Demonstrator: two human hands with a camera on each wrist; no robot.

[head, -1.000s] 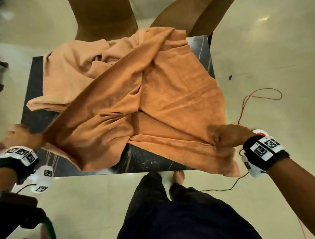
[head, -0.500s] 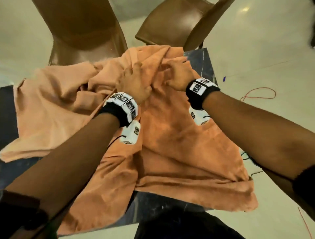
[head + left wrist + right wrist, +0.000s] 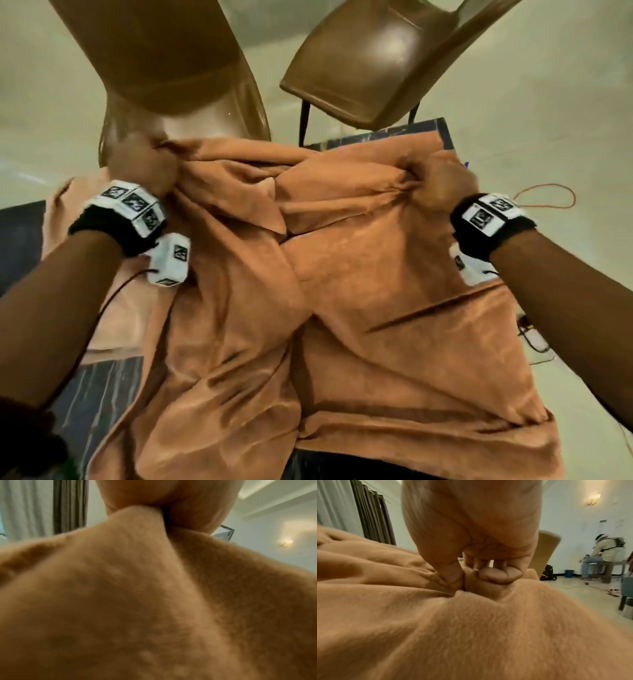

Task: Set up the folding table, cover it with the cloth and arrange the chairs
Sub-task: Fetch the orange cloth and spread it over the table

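Note:
A rumpled orange cloth (image 3: 376,308) lies over most of the dark marble-patterned folding table (image 3: 442,132). My left hand (image 3: 144,168) grips a bunched fold of it at the far left. My right hand (image 3: 435,185) pinches another fold near the far right corner. The right wrist view shows thumb and fingers (image 3: 498,574) closed on the cloth (image 3: 471,628). In the left wrist view the cloth (image 3: 154,601) fills the picture, pulled up into my hand (image 3: 171,500). Two brown chairs (image 3: 178,75) (image 3: 383,58) stand just beyond the table's far edge.
An orange cable (image 3: 548,195) loops on the pale floor to the right of the table. Bare table top (image 3: 102,394) shows at the near left. Across the room a person (image 3: 606,550) sits on a bench, with a black bag (image 3: 547,574) and a blue bucket (image 3: 569,573) on the floor.
Both hands left the near edge, reached to the middle of the far side, then spread apart left and right with cloth folds gripped. I have leaned closer over the table.

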